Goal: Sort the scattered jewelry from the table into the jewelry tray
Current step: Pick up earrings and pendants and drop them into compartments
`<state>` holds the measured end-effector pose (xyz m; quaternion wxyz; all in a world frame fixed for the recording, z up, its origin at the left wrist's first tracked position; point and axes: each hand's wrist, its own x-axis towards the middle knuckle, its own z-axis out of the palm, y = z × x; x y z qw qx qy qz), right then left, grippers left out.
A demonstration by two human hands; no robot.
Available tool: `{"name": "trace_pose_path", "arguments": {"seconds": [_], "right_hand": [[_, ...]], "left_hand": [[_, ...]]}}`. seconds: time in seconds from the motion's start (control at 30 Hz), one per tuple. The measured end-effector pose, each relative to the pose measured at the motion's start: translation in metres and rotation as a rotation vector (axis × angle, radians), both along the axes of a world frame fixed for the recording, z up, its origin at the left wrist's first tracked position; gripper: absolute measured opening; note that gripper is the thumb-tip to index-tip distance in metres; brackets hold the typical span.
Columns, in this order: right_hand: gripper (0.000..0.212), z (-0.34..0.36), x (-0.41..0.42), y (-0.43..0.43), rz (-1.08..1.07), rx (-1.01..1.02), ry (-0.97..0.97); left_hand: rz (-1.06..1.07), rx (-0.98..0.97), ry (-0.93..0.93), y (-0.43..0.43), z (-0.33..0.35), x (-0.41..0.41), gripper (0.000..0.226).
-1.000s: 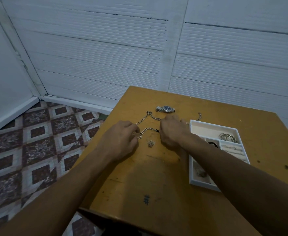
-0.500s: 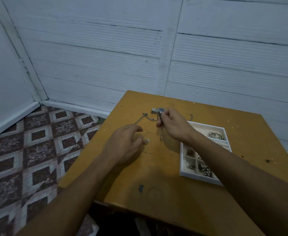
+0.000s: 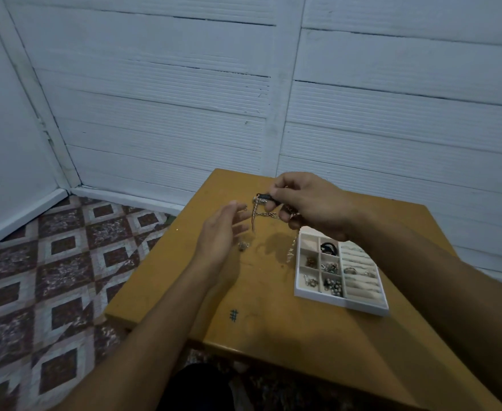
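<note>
Right hand (image 3: 312, 203) pinching chain (image 3: 269, 215) (blurred), left hand (image 3: 217, 235) straight-fingered, tray (image 3: 341, 303) part-hidden

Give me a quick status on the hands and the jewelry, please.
Left hand open, empty. Right hand pinches chain above table. Small piece on table by left hand; way to jewelry tray clear.

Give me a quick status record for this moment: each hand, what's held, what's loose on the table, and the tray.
right hand: pinches a chain, lifted above the table; one end hangs down beside the tray
left hand: open, fingers straight, holds nothing, next to the chain
loose on table: one small piece near the left hand
tray: on the table below the right wrist; several compartments already hold jewelry
unclear: what the dark part at the chain's top is
</note>
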<state>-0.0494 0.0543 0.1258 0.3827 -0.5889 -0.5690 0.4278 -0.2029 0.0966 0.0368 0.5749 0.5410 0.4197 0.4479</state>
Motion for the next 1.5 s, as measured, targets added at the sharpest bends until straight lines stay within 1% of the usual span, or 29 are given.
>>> {"name": "trace_pose_path", "arguments": {"seconds": [0.1,0.2,0.27,0.33,0.4,0.47,0.67,0.77,0.8,0.87,0.93,1.07,1.13,1.3,1.5], "right_hand": [[0.014,0.011,-0.003,-0.020,0.096,-0.036,-0.058],[0.017,0.017,-0.004,-0.035,0.139,-0.050,-0.097],[0.017,0.018,-0.003,-0.041,0.136,-0.059,-0.115],[0.017,0.019,-0.001,-0.045,0.121,-0.075,-0.133],[0.018,0.018,0.001,-0.049,0.107,-0.086,-0.158],[0.018,0.017,0.005,-0.052,0.096,-0.091,-0.183],[0.014,0.015,0.012,-0.058,0.087,-0.111,-0.218],[0.009,0.016,0.017,-0.059,0.087,-0.133,-0.222],[0.008,0.017,0.019,-0.060,0.089,-0.140,-0.226],[0.018,0.020,0.025,-0.061,0.104,-0.167,-0.251],[0.022,0.025,0.033,-0.064,0.135,-0.222,-0.320],[0.009,0.033,0.045,-0.067,0.213,-0.337,-0.567],[0.008,0.034,0.046,-0.067,0.228,-0.347,-0.626],[0.010,0.037,0.047,-0.066,0.196,-0.322,-0.644],[0.010,0.037,0.042,-0.066,0.151,-0.231,-0.582]], "left_hand": [[-0.059,-0.162,-0.219,-0.013,0.002,0.007,0.045],[-0.226,-0.361,-0.453,-0.032,-0.002,0.011,0.055],[-0.361,-0.472,-0.545,-0.048,-0.008,0.014,0.061],[-0.458,-0.554,-0.597,-0.063,-0.016,0.016,0.068],[-0.497,-0.596,-0.614,-0.076,-0.024,0.016,0.071],[-0.505,-0.601,-0.618,-0.086,-0.029,0.016,0.068],[-0.479,-0.578,-0.651,-0.098,-0.028,0.016,0.047],[-0.457,-0.546,-0.619,-0.101,-0.028,0.017,0.033],[-0.449,-0.545,-0.616,-0.101,-0.029,0.016,0.033],[-0.427,-0.565,-0.638,-0.100,-0.028,0.013,0.034],[-0.415,-0.581,-0.658,-0.096,-0.029,0.008,0.037],[-0.406,-0.609,-0.633,-0.088,-0.030,0.002,0.042],[-0.390,-0.639,-0.642,-0.086,-0.030,0.002,0.040],[-0.317,-0.728,-0.707,-0.082,-0.036,0.003,0.038],[-0.273,-0.791,-0.820,-0.082,-0.038,0.005,0.042]]}}
